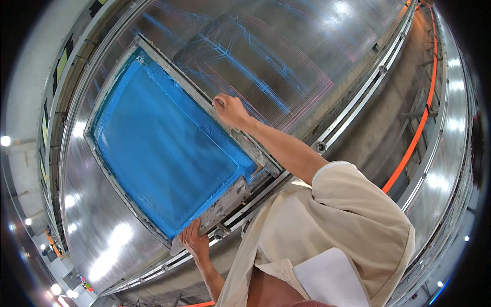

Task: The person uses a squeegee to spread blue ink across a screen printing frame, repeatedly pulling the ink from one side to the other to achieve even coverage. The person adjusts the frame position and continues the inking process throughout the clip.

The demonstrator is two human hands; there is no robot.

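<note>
1 rect. screen, smeary blue

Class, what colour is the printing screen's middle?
Blue; the printing screen shows best in the head view.

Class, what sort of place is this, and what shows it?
Probably a screen-printing workshop: a framed blue screen, a long metal table bearing blue and pink lines, and metal rails along its edge.

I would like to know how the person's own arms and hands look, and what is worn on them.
The left hand and right hand are bare, with no glove or watch visible. On the right, a loose, short beige sleeve has a paler edge.
</note>
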